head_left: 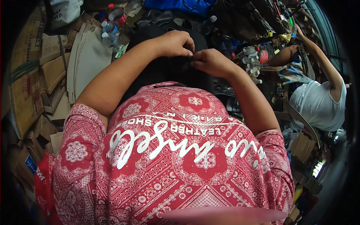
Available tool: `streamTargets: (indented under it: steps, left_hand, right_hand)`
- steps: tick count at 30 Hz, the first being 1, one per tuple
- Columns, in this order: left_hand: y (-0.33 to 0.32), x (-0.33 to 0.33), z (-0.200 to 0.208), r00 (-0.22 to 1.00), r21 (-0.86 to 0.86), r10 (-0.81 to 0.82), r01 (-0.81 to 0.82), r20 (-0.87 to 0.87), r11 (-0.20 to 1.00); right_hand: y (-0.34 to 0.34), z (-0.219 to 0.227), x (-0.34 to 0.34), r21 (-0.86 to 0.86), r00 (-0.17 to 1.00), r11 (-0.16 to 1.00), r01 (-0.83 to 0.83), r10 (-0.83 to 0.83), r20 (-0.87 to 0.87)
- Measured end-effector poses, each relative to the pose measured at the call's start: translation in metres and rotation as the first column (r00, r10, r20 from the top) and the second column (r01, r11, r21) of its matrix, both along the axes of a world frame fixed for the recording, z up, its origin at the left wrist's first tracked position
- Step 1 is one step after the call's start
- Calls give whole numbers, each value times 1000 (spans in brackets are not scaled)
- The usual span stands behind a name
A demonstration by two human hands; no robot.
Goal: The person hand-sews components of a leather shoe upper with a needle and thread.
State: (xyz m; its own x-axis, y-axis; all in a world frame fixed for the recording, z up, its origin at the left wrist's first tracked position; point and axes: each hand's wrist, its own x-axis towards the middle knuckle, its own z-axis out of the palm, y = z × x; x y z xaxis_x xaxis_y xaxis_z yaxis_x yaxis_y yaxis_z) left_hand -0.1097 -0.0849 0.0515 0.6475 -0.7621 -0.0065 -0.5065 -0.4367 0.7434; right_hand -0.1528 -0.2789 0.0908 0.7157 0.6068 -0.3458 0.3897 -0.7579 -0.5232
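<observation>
My left hand is bent over my lap, its fingers curled down and its thumb near the tips of my right fingers. My right hand comes in from the other side, thumb and fingers pinched together. Just below the meeting fingertips lies a small black, textured thing, hard to tell from the black cloth over my lap. What the fingers hold is too dark and small to name.
Plastic bottles and a whitish curved panel lie to the left, beside stacked flattened cardboard. A blue bag is at the far edge. On the right, another person in a white shirt reaches into piled items near more bottles.
</observation>
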Motion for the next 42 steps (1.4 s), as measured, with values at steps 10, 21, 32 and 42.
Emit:
streamTargets:
  steps: [10,21,32,42]
  left_hand:
    - [-1,0,-5,996,5,-18,19,-87,1000]
    - [4,-2,0,980,-77,-102,90,-172,993]
    - [4,-4,-8,982,-185,-62,28,-180,982]
    - [7,-1,-11,985,-190,-48,15,-168,982]
  right_hand:
    - [-45,27,-52,317,886,843,435,-338,-317]
    - [-20,26,-51,284,921,879,383,-385,-51]
    - [-14,30,-36,132,931,922,365,-361,-53]
    - [6,30,-40,40,930,949,314,-316,187]
